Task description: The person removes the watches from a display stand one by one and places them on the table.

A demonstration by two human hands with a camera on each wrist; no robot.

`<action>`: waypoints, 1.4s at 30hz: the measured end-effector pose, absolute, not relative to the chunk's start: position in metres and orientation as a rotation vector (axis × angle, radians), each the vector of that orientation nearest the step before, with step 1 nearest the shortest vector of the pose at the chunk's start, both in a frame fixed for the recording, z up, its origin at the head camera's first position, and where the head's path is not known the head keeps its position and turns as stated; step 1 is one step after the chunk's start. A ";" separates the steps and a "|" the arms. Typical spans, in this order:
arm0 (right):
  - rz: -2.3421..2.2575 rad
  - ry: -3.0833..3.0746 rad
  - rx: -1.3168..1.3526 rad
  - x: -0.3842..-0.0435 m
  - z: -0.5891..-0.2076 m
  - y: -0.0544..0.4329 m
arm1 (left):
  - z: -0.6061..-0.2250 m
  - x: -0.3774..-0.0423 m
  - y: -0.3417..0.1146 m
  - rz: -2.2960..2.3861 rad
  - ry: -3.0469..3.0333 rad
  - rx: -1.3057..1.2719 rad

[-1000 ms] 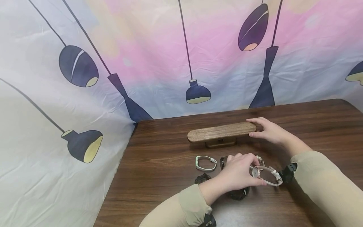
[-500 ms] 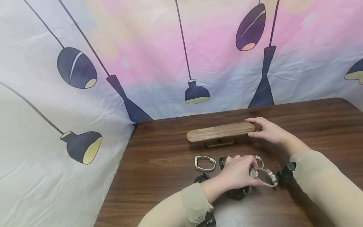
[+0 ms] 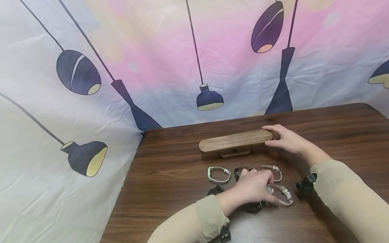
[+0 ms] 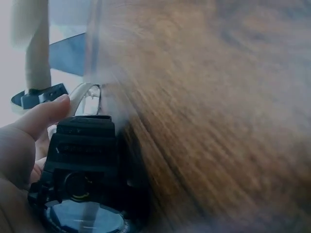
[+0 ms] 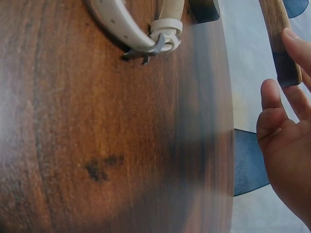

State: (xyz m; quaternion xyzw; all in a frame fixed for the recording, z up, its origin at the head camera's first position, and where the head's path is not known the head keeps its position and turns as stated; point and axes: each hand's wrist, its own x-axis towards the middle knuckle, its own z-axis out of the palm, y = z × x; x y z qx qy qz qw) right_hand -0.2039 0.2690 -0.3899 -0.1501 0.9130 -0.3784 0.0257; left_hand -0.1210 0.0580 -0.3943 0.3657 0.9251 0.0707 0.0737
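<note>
My left hand [image 3: 254,185] pinches a wristwatch with a whitish strap [image 3: 287,195] by its round face, low over the table; whether it touches the wood I cannot tell. In the left wrist view a chunky black digital watch [image 4: 85,165] lies close by the hand, with the thumb above it. My right hand [image 3: 287,140] holds the right end of a wooden display stand [image 3: 235,141], a long rounded bar on a low base. In the right wrist view its fingers and thumb sit around the bar's end [image 5: 282,43].
Beyond the left hand lie a pale green watch [image 3: 219,174], a dark watch [image 3: 242,169] partly hidden, and another light-strapped watch [image 3: 275,172]. Another black watch [image 3: 215,190] sits by the left wrist. A printed cloth [image 3: 170,67] hangs behind the brown table [image 3: 158,202].
My left hand has brought the whitish-strapped watch lower and to the left, uncovering more of the light-strapped watch behind it. The right hand keeps its hold on the stand.
</note>
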 end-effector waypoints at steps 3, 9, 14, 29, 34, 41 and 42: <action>-1.176 2.824 -0.472 -0.204 -0.390 0.269 | -0.394 -0.119 0.059 0.166 2.788 1.108; -1.185 2.827 -0.486 -0.204 -0.390 0.269 | -0.396 -0.119 0.060 0.124 2.785 1.142; -1.181 2.826 -0.479 -0.204 -0.390 0.269 | -0.398 -0.120 0.059 0.119 2.788 1.165; -1.176 2.815 -0.482 -0.203 -0.388 0.267 | -0.399 -0.118 0.058 0.012 2.822 1.231; -1.153 2.815 -0.452 -0.203 -0.388 0.267 | -0.399 -0.119 0.056 0.000 2.829 1.259; -1.120 2.834 -0.482 -0.205 -0.388 0.268 | -0.394 -0.119 0.056 -0.020 2.817 1.271; -1.120 2.834 -0.471 -0.204 -0.389 0.269 | -0.394 -0.119 0.056 -0.021 2.811 1.276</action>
